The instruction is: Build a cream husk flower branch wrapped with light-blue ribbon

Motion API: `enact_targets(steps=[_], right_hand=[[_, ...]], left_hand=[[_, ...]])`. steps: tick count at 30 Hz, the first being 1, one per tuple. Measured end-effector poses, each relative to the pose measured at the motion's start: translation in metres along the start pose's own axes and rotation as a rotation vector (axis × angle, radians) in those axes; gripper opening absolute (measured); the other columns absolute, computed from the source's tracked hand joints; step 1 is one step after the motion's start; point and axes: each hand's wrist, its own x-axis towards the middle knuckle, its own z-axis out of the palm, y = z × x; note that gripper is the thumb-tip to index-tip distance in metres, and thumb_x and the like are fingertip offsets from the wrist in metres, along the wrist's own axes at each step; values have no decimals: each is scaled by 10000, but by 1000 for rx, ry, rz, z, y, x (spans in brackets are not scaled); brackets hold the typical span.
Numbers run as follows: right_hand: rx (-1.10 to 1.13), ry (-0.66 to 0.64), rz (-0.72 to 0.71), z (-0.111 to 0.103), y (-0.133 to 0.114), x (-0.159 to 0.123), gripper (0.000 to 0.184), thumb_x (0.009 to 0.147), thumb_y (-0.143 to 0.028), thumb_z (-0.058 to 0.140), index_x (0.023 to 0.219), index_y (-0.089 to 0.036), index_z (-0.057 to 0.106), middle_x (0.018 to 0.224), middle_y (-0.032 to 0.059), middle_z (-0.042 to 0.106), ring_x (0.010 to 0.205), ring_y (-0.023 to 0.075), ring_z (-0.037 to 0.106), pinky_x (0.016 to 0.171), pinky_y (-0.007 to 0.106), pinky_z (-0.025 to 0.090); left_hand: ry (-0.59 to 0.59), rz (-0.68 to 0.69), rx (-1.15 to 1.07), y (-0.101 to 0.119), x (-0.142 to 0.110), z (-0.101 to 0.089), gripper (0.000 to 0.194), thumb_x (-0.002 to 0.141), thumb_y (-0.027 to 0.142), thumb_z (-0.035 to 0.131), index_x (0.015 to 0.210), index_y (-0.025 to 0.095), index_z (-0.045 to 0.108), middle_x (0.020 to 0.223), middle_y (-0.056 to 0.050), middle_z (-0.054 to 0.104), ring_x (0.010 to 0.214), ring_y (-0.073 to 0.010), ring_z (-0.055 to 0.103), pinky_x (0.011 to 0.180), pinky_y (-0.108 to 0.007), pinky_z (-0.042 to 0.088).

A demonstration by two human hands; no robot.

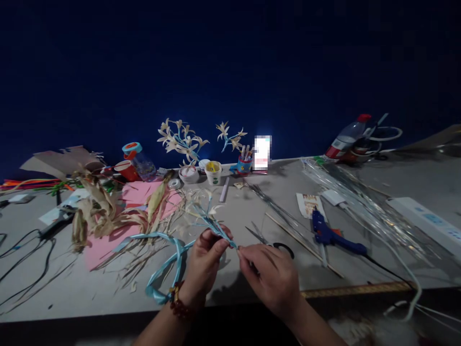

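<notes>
My left hand [204,263] is closed around a thin stem wrapped in light blue ribbon [215,226], with pale dried-leaf petals at its far end. My right hand [268,276] pinches the near end of the same stem, close to the left fingertips. The loose blue ribbon [163,254] trails from my left hand in curls across the grey table [234,211]. A bead bracelet [178,300] sits on my left wrist.
Scissors [268,239] and a blue glue gun [333,235] lie right of my hands. Dried husks [104,211] and pink paper [139,192] sit to the left. Finished flower sprays [182,139], cups [213,173], a phone [261,153], a bottle [347,137] and clear wrap [363,202] stand farther back.
</notes>
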Motion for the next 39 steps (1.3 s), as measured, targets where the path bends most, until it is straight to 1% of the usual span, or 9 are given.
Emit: enact_targets(steps=[4, 8, 14, 22, 26, 29, 32, 36, 39], right_hand=[[-4, -16, 48, -2, -1, 2, 93, 931, -126, 559, 919, -204, 608, 753, 29, 745, 627, 169, 687, 629, 284, 513], [-6, 9, 19, -5, -2, 6, 129, 918, -160, 609, 1044, -182, 594, 873, 70, 748, 775, 204, 707, 748, 332, 569], [-125, -25, 73, -20, -9, 12, 126, 907, -217, 640, 1031, -211, 617, 990, 106, 717, 896, 252, 681, 796, 401, 581], [-57, -30, 33, -16, -7, 9, 132, 897, -88, 601, 928, -203, 659, 902, 78, 705, 844, 221, 630, 783, 374, 548], [-6, -40, 36, -13, -9, 5, 145, 888, -65, 606, 933, -194, 655, 879, 69, 699, 850, 219, 615, 799, 378, 532], [61, -42, 81, -22, -8, 1, 125, 894, -90, 619, 943, -204, 634, 883, 54, 689, 844, 200, 622, 799, 356, 531], [9, -51, 166, -42, 18, -13, 117, 910, -134, 614, 984, -223, 620, 944, 57, 691, 906, 206, 649, 832, 357, 538], [-365, -98, 409, -88, 93, -57, 146, 945, -261, 568, 1072, -210, 617, 1086, 113, 685, 1046, 282, 643, 927, 463, 523], [-541, -307, 584, -121, 149, -90, 262, 912, -282, 539, 1134, -164, 611, 1165, 174, 661, 1071, 337, 636, 950, 529, 507]], left_hand=[[9, -6, 31, 1, -2, -2, 148, 738, 256, 845, 852, 188, 779, 845, -27, 702, 821, -145, 614, 799, -241, 487], [0, -11, 44, 6, -4, 1, 129, 746, 265, 839, 831, 189, 781, 845, -30, 706, 832, -153, 621, 791, -242, 491], [-21, 16, 123, 9, -5, 3, 99, 780, 274, 816, 829, 194, 784, 837, -30, 706, 832, -156, 616, 798, -246, 478], [-33, 18, 142, 3, -6, 1, 88, 782, 273, 812, 824, 202, 782, 843, -33, 728, 843, -173, 643, 812, -266, 496], [34, -4, 104, 0, -7, 4, 127, 732, 264, 850, 822, 213, 776, 865, -21, 742, 837, -163, 662, 811, -259, 515], [74, -31, 106, -1, -8, 4, 158, 702, 279, 870, 808, 213, 774, 859, -17, 749, 826, -155, 662, 792, -240, 522], [108, -65, 191, -1, -6, -3, 168, 714, 295, 861, 833, 202, 786, 854, -22, 747, 816, -148, 659, 785, -223, 521], [136, -91, 210, -2, 3, -22, 219, 653, 352, 886, 766, 190, 794, 823, -37, 745, 811, -193, 673, 778, -276, 555], [124, -86, 287, -4, 10, -29, 226, 653, 357, 882, 793, 197, 805, 871, -46, 755, 885, -215, 673, 821, -284, 551]])
